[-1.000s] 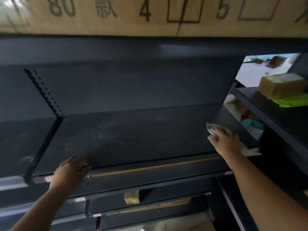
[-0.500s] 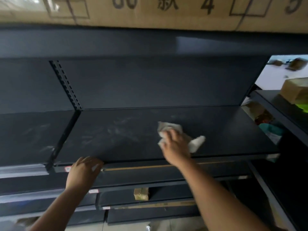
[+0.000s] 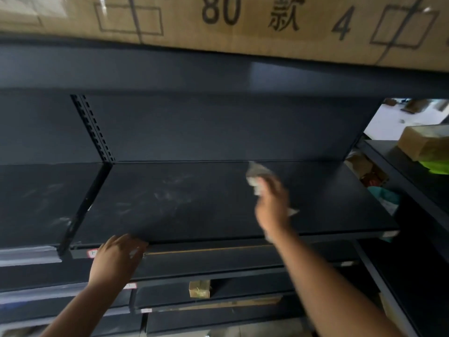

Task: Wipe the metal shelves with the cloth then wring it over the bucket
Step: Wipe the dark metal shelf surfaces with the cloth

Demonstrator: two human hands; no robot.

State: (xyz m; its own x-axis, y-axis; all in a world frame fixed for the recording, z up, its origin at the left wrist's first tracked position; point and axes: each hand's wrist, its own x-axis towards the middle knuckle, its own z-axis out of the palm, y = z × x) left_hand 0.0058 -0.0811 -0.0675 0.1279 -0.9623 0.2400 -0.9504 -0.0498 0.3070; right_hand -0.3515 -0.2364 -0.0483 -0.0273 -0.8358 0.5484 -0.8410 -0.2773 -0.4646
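A dark metal shelf (image 3: 194, 203) runs across the middle of the head view, with pale dusty smears on its left half. My right hand (image 3: 273, 205) presses a whitish cloth (image 3: 257, 175) flat on the shelf's right half, near the back panel; the cloth and fingers are motion-blurred. A corner of the cloth sticks out to the right of my wrist. My left hand (image 3: 116, 257) rests on the shelf's front edge at the left, fingers curled over the lip. No bucket is in view.
A cardboard box (image 3: 243, 20) with printed characters lies on the shelf above. Lower shelves hold a small tan box (image 3: 199, 288). A perforated upright (image 3: 93, 128) divides the bays. At right, another shelf carries a brown box (image 3: 425, 142) and a green item (image 3: 437, 165).
My right hand swept the cloth left from the shelf's right end, then pushed it deeper toward the back panel. My left hand kept its place on the front edge.
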